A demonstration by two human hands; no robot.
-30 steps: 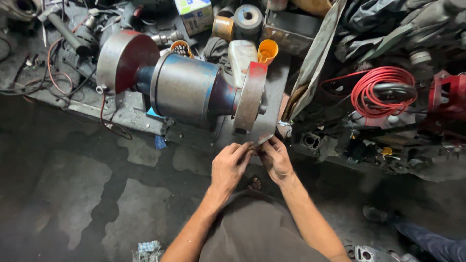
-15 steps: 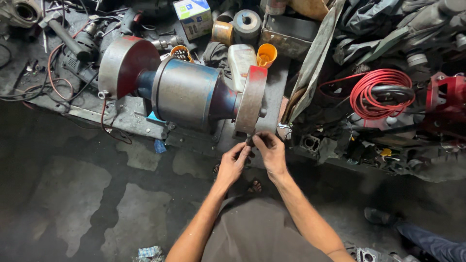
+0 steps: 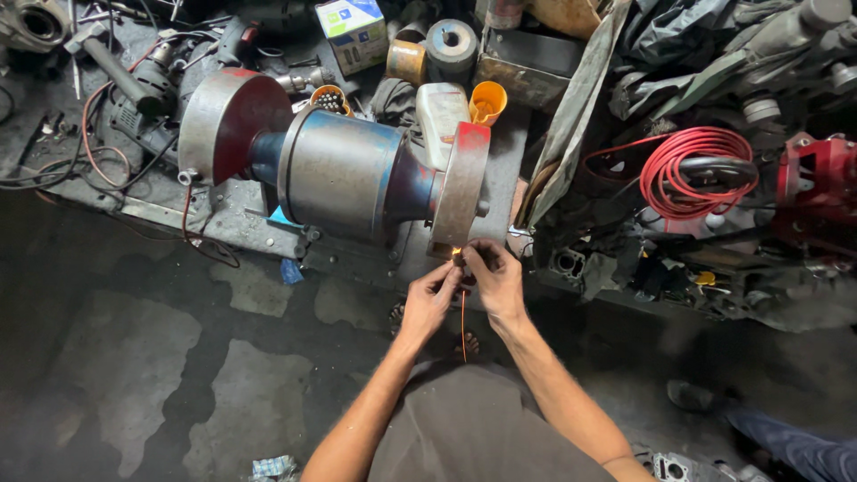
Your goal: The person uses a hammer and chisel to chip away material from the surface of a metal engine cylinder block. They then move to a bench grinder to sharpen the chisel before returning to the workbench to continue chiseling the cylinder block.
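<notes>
Your left hand (image 3: 430,299) and right hand (image 3: 496,278) both pinch a small metal piece (image 3: 458,259) against the grinding wheel (image 3: 460,192) at its six o'clock; judge it stiff, tiny, hot: hold its rear end.

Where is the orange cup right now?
In the head view, the orange cup sits near the top middle, just right of the white plastic jug and behind the grinder's right wheel.
</notes>
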